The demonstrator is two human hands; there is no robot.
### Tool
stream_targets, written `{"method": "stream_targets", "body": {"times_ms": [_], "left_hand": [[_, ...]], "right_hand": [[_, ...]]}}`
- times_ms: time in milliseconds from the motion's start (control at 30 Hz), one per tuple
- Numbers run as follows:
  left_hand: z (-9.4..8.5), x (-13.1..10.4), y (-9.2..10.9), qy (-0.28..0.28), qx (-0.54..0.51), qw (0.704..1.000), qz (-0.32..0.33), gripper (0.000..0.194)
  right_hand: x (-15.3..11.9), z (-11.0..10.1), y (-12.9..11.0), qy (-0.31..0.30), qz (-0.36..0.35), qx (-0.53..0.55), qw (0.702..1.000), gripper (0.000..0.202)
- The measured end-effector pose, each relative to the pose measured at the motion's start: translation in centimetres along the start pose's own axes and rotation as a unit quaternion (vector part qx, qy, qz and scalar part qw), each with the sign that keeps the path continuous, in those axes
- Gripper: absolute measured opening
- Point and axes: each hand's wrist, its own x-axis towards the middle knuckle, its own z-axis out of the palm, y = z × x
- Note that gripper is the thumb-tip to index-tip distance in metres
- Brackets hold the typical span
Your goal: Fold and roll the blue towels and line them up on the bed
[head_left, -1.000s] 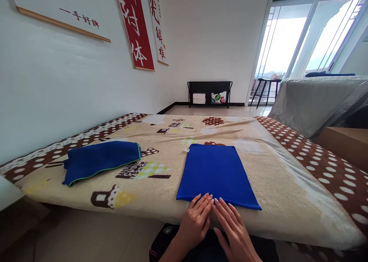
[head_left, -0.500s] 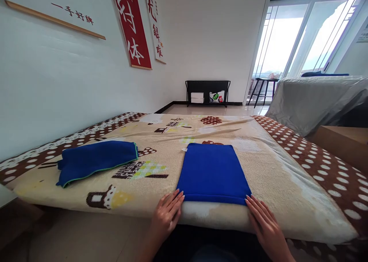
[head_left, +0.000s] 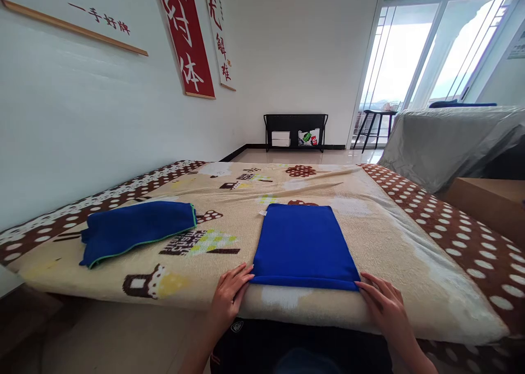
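Note:
A flat blue cloth point(head_left: 304, 243) lies squared up on the bed, its hemmed edge towards me and a small white tag at its far left corner. The near left corner is pinched between the thumb and fingers of my left hand point(head_left: 230, 293). At the near right corner, my right hand point(head_left: 385, 303) grips the cloth the same way. Off to the left, a second blue cloth point(head_left: 139, 226) with green edging lies loosely folded, touched by neither hand.
A cream patterned blanket point(head_left: 287, 187) with brown dotted borders covers the bed. Along the far wall stands a low black rack point(head_left: 296, 123). To the right are a plastic-draped piece of furniture point(head_left: 435, 144), a cardboard box point(head_left: 484, 199) and a black stool point(head_left: 375, 123).
Both hands have shifted outward slightly and gone from lying on the near corners to pinching them. The near edge of the cloth looks pulled a little wider and straighter.

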Motion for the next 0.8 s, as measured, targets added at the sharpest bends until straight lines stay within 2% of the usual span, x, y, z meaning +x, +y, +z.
{"method": "stream_targets", "body": {"times_ms": [133,267,400,500,667,800], "left_hand": [[-0.2,0.4,-0.1,0.014,0.024,1.000,0.012,0.031],[-1.2,0.6,0.2,0.014,0.051,0.998,0.029,0.031],[-2.6,0.2,0.7,-0.005,0.057,0.998,0.031,0.030],[-3.1,-0.1,1.3,-0.021,0.060,0.998,0.009,0.026],[-2.1,0.5,2.5,-0.046,0.067,0.994,-0.070,0.024],[-0.6,1.6,3.7,-0.015,0.112,0.987,-0.118,0.024]], "right_hand": [[0.5,0.2,-0.1,0.020,-0.010,0.006,1.000,0.020],[0.6,-0.2,0.2,0.042,-0.027,0.004,0.999,0.017],[0.0,-1.2,0.6,0.009,-0.032,0.000,0.999,0.017],[-0.4,-1.7,0.6,-0.025,-0.027,-0.002,0.999,0.019],[-0.1,-1.1,-0.7,-0.046,-0.004,-0.015,0.999,0.021],[0.8,-0.3,-2.0,-0.013,0.012,-0.085,0.996,0.019]]}}
